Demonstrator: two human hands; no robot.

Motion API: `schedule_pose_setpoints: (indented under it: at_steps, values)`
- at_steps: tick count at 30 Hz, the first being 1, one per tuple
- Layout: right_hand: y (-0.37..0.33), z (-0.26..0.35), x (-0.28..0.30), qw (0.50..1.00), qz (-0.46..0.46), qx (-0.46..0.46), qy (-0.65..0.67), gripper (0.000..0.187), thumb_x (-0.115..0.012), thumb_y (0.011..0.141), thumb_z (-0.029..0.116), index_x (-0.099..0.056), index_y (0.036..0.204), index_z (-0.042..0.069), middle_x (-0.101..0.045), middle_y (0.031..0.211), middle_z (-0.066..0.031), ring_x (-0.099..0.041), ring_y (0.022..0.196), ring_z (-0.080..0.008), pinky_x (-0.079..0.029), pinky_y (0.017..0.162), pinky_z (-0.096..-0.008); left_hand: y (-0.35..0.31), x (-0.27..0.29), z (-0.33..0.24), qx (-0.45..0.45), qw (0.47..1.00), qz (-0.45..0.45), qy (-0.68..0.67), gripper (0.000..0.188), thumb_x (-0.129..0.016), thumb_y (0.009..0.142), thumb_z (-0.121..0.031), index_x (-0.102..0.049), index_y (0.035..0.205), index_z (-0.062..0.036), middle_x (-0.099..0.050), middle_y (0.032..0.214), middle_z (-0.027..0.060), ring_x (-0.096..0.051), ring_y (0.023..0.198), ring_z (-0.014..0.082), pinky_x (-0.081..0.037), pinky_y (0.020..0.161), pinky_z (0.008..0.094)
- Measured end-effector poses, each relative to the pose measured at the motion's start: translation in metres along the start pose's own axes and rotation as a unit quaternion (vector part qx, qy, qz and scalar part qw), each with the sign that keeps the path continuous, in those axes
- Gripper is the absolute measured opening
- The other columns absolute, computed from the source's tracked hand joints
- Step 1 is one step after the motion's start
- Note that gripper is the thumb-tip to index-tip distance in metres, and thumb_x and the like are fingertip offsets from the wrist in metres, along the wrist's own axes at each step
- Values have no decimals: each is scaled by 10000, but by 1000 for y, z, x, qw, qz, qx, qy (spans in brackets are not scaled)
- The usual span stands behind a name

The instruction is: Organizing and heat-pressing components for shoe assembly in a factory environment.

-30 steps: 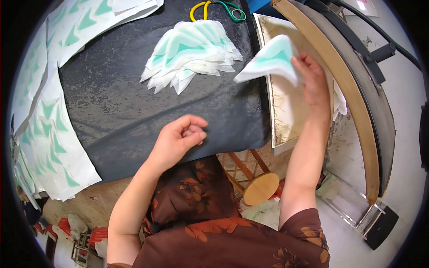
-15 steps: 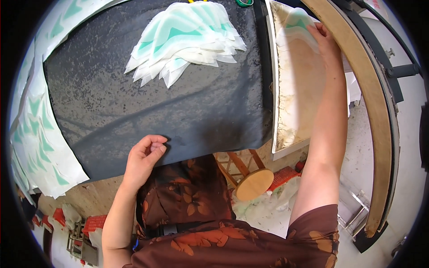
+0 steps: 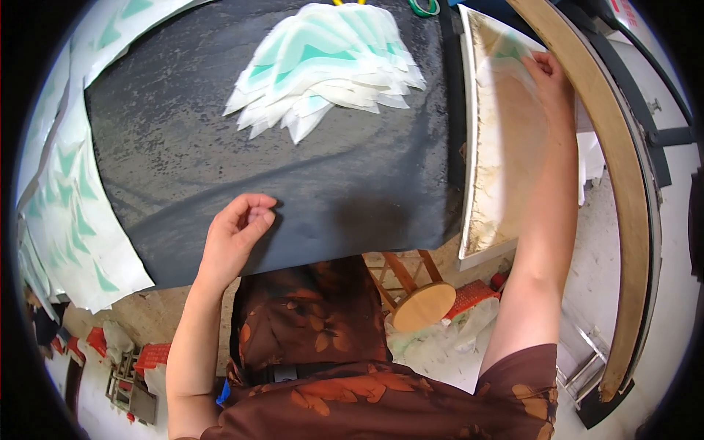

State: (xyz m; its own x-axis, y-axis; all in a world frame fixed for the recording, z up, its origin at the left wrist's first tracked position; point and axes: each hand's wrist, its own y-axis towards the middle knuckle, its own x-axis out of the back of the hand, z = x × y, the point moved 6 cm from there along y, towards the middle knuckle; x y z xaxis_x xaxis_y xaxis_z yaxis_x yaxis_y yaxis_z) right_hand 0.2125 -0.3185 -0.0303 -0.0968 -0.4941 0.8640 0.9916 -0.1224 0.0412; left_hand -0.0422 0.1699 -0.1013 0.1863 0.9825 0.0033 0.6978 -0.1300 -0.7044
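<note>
Translucent green-and-white piece (image 3: 508,51): on the upper part of the framed panel (image 3: 506,169); outline faint against the tan surface, apparently lying nearly flat.
Right hand (image 3: 546,71): at the right-hand edge of the piece, forearm stretched along the panel; fingers bent and narrowly spaced; firm pinch or mere touch, cannot tell.
Left hand (image 3: 238,227): over the near part of the black table cover (image 3: 323,176); thumb and forefinger bent toward each other with a narrow gap, other fingers curled; nothing visible between.
Fanned stack of similar pieces (image 3: 330,62): on the black table cover, overlapping, well apart from both hands.
Patterned sheets (image 3: 66,220): along the left side of the table, with rows of green shapes.
Green handle loop (image 3: 425,7): beyond the stack, cut off by the upper border of the view.
Step in hand, as judged: settling of 1 thin piece on the panel.
Good handling: grip by the edge only; lower from 1 side, smooth toward the other, release without dragging.
Right wrist: best kept clear of the curved wooden edge (image 3: 620,198), just beside.
Likely faults: a folded corner, a skewed lie, or 2 layers clinging together.
</note>
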Motion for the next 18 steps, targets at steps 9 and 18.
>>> schedule_pose_setpoints:
  at_steps: [9,18]
  values:
    - [-73,116,-42,985,-32,-19,170,198,-643,862,147,-647,1021,29,-597,827,11,-530,752,-73,-449,670,-231,63,22,-87,-202,951,-172,159,319,-683,801,-143,-617,1100,-55,-582,927,61,-575,805,146,-470,761,274]
    - [-82,210,-171,985,84,108,109,328,-678,733,140,-628,1053,86,-640,995,-105,-612,925,-281,-487,810,-373,125,0,-125,-222,895,-280,266,454,-748,717,-221,-604,1098,-21,-611,982,120,-607,888,277,-488,799,389]
